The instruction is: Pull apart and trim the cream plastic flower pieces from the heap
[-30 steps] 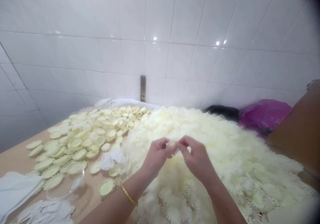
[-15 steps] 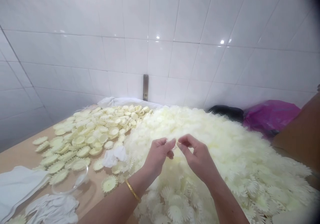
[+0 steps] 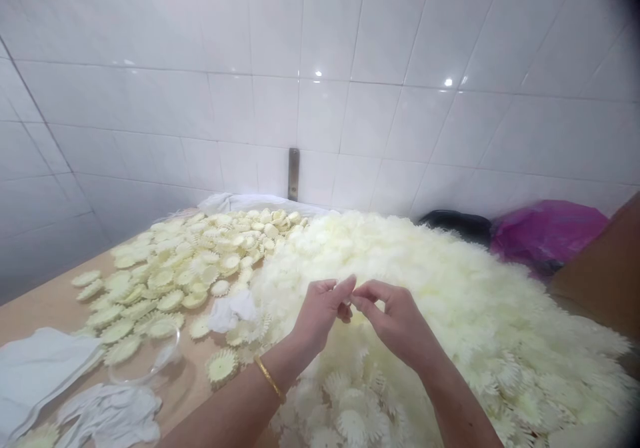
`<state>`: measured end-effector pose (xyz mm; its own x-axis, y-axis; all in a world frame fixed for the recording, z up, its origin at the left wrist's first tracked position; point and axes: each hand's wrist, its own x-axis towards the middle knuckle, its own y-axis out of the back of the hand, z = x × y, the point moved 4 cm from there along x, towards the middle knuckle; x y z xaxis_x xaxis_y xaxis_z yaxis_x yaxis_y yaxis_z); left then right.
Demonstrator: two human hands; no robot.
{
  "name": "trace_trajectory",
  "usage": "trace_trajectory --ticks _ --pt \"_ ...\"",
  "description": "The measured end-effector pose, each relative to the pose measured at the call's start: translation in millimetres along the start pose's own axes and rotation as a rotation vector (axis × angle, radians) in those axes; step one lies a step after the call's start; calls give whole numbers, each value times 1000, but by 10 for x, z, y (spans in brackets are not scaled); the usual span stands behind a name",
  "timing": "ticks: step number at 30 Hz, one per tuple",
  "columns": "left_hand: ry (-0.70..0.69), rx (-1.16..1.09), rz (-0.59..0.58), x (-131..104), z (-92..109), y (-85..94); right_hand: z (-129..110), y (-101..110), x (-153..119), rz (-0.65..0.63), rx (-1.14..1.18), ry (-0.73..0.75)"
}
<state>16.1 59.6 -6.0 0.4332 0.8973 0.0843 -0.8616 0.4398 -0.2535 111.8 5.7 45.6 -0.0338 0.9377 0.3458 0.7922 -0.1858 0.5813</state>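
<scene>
Close together above a big heap of pale cream, fringed petal pieces (image 3: 425,268), my two hands meet at the fingertips. My left hand (image 3: 325,308) is closed, thumb pressed toward the fingers. Beside it my right hand (image 3: 387,308) pinches with thumb and forefinger, its tips touching or nearly touching the left thumb. Whatever small thing lies between the fingers is too small and hidden to make out. To the left spreads a pile of flat, round, yellowish discs with toothed edges (image 3: 170,300).
On the tan table (image 3: 30,301) lie a crumpled white glove (image 3: 113,415), a white cloth (image 3: 45,375), a clear round plastic container (image 3: 150,368) and a crumpled white tissue (image 3: 233,310). At the right back sit a magenta bag (image 3: 545,231) and a black item (image 3: 455,225). A tiled wall (image 3: 260,101) stands behind.
My right fingertips have shifted slightly down and left, closer against my left thumb. The whole view has drifted a little; the piles look the same.
</scene>
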Motion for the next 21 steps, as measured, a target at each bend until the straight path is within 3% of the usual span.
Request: trace_trajectory --ticks 4,8,14,21 --pt "55 22 12 7 31 11 15 32 -4 60 -106 17" --pt "81 8 -65 -9 82 -18 55 44 -6 112 -248 44" --pt "30 59 -53 -48 61 -72 207 62 53 363 -662 48" --pt "2 108 -21 -52 123 -55 511 459 56 508 -703 -166"
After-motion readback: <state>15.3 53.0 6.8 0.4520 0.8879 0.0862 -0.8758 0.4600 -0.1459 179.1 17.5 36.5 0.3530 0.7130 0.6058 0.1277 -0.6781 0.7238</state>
